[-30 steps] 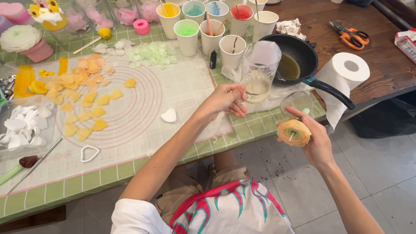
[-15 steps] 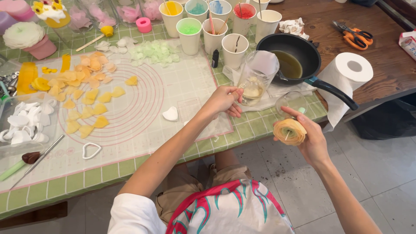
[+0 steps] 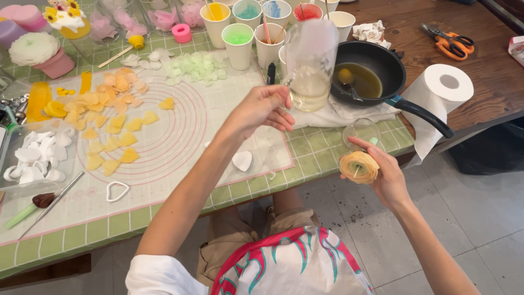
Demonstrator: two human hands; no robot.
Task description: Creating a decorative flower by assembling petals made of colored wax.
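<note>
Head view: right hand (image 3: 390,177) gripping yellow wax rose (image 3: 358,166), left hand (image 3: 262,109) seemingly at glass jug (image 3: 311,68).

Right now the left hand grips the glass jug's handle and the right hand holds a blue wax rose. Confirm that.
Not quite. In the head view the rose in the right hand is yellow-orange with a pale centre, not blue. The left hand is at the jug handle.

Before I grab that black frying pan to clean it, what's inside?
The black frying pan holds a pool of yellowish-olive liquid with a spoon resting in it, its bowl carrying a yellow lump. The glass pitcher covers the pan's left edge, so that part is hidden.
</note>
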